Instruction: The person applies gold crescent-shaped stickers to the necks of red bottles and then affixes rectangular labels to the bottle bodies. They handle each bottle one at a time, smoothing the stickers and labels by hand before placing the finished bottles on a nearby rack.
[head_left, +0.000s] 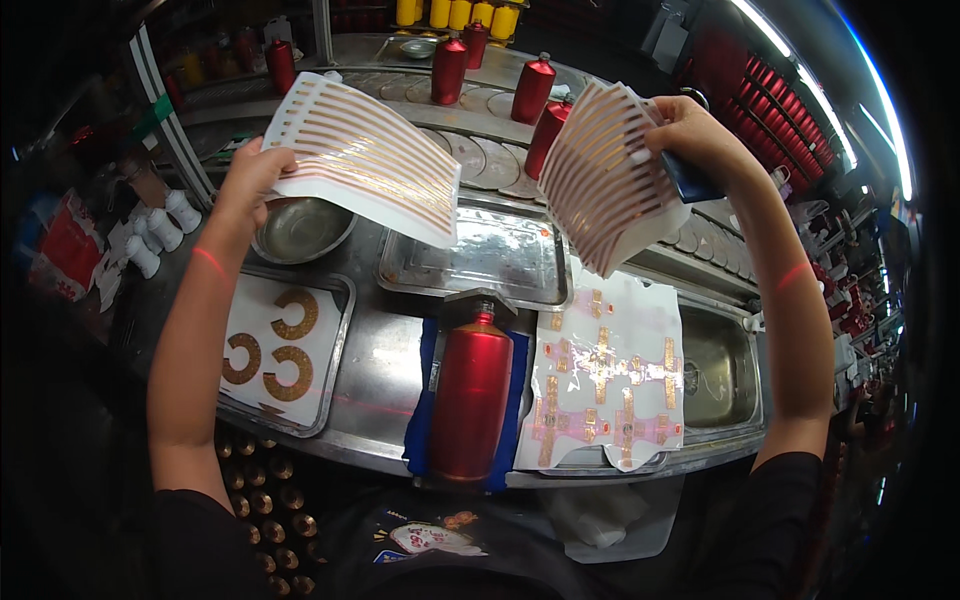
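My left hand (254, 180) is closed on the left edge of a white decal sheet (365, 155) printed with long gold stripes, held up above the bench. My right hand (696, 138) grips a fanned stack of similar striped decal sheets (610, 175) by its right side. A dark blue flat piece (692, 182) shows beneath the right fingers; whether it is held cannot be made out. Below and between the hands, a shiny red bottle (470, 395) with a narrow neck lies on a blue cloth (420, 415) at the bench's near edge.
Left stands a metal tray (340, 345) with C-shaped gold decals, behind it a metal bowl (304, 230). A wet metal tray (470, 262) is central. Right are pink-and-gold decal sheets (610, 380) and a sink (722, 365). Red bottles (533, 88) stand along a conveyor of round plates (490, 160).
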